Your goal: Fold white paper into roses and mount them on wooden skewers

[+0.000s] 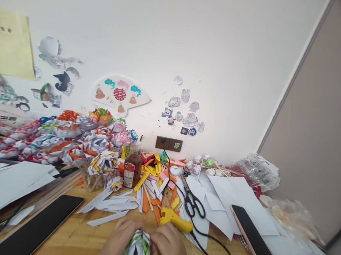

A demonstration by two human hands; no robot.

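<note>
A folded paper flower (pixel 137 247) in white and green sits between my two hands at the bottom of the view. My left hand (pixel 119 239) curls round its left side. On the other side, the bent fingers of my right hand (pixel 168 243) press against the flower's edge. The lower parts of both hands are cut off by the frame. Just behind my right hand lies a yellow glue gun (pixel 175 220) with a black cord. White folded paper strips (pixel 116 204) are spread on the wooden table beyond my left hand.
Black-handled scissors (pixel 193 203) lie on white paper (pixel 226 195). A brown bottle (pixel 132 165) stands before heaped paper flowers (pixel 98 144). One phone (pixel 253 238) rests at right, a dark flat slab (pixel 42 225) at left. A cord runs from the wall socket (pixel 162 142).
</note>
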